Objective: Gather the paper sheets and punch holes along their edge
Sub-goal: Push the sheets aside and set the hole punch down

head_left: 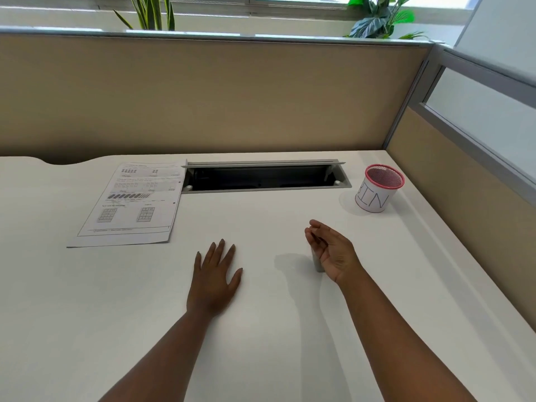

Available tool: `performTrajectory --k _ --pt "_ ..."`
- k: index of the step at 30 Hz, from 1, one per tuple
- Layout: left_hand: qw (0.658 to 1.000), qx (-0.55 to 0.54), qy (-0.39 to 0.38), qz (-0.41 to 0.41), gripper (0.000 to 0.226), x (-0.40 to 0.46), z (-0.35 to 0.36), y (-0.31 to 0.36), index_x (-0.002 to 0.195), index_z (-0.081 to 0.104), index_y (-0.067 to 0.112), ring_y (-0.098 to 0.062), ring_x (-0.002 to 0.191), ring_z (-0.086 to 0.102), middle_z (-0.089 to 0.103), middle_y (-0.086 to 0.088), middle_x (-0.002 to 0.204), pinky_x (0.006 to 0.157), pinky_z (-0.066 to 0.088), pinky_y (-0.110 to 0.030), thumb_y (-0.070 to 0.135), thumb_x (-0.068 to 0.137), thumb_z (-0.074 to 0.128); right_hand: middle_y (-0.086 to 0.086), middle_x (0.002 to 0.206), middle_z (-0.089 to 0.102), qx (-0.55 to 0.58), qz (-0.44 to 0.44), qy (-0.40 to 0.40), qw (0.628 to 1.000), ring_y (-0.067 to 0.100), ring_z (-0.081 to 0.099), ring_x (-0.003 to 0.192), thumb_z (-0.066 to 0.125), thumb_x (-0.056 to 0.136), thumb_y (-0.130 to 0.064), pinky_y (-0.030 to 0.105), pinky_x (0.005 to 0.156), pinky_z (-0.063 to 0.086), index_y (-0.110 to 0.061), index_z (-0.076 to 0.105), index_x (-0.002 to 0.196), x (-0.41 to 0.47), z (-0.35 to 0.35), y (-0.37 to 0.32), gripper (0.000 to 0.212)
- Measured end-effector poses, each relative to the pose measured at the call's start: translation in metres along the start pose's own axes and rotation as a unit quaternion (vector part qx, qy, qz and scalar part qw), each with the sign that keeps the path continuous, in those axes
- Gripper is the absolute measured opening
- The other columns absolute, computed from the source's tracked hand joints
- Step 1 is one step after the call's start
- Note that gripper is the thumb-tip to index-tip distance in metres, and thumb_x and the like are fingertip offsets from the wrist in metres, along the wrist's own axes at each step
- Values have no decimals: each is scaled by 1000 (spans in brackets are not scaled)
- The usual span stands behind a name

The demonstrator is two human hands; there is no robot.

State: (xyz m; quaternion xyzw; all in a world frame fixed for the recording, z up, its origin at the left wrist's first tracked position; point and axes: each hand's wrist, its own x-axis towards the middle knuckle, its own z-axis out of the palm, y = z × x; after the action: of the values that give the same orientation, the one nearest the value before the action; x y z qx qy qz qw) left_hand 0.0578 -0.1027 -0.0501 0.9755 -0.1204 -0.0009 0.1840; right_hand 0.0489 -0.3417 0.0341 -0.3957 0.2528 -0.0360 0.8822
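Left hand [213, 281] flat on desk [275, 329], right hand [330, 250] cupped, perhaps gripping grey object [317, 264]

Office cubicle: partition panels [203, 94], desk [261, 329]

White desk [261, 329], paper sheets [130, 204] far-left, BIN cup [374, 195] far-right

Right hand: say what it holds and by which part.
The right hand is curled over a small grey object standing on the desk. What the object is, and whether it is truly gripped, cannot be told. The left hand lies flat and empty.
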Motion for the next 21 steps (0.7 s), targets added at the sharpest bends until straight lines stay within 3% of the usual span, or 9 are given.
performTrajectory --k 4,6,7,9,10,12,16,21 --pt "1000 -12 4 -1 56 0 -1 1 148 21 28 -13 148 6 12 4 160 120 -4 -35 39 96 37 12 75 65 17 38 20 999 17 69 59 50 85 12 19 53 58 3 62 83 -2 1 -3 15" --pt "1000 -8 20 -16 51 1 -5 3 145 32 26 -18 146 20 26 0 156 120 9 -37 32 95 38 13 79 61 17 51 32 998 20 64 66 52 86 10 20 53 59 3 61 82 -2 2 -4 11" --pt "999 1 38 -20 48 3 -8 4 140 43 22 -24 140 35 40 -5 150 115 23 -41 26 93 39 13 78 60 14 53 36 998 20 62 66 54 85 9 20 53 59 3 60 81 -2 3 -5 10" --pt "997 23 71 -11 44 10 -13 10 121 63 9 -36 105 63 66 -15 119 87 47 -44 14 80 47 11 76 58 -11 49 37 998 19 60 67 57 83 10 19 55 59 2 60 77 -3 2 -6 10" --pt "996 30 82 -7 40 15 -16 14 113 68 5 -38 88 66 69 -18 103 75 49 -42 7 77 51 11 76 58 -28 47 35 998 19 60 69 56 83 12 18 55 59 2 60 77 -3 1 -8 12" --pt "997 36 70 -11 38 28 -23 24 112 68 2 -38 78 65 69 -20 93 70 49 -40 0 76 56 12 76 59 -60 48 31 997 19 61 70 54 83 15 16 55 58 2 60 76 -2 -1 -12 16" --pt "998 23 54 38 45 59 -28 55 128 57 9 -31 111 59 63 -16 123 96 42 -39 7 84 53 14 75 61 -94 33 39 994 11 67 51 55 83 15 15 53 57 1 61 75 1 -10 -28 17" --pt "994 13 19 110 47 97 -27 110 138 46 20 -22 130 44 50 -5 141 107 33 -31 17 91 47 13 73 61 -155 -30 70 985 19 62 66 57 82 14 14 53 56 -3 59 73 11 -21 -58 19"
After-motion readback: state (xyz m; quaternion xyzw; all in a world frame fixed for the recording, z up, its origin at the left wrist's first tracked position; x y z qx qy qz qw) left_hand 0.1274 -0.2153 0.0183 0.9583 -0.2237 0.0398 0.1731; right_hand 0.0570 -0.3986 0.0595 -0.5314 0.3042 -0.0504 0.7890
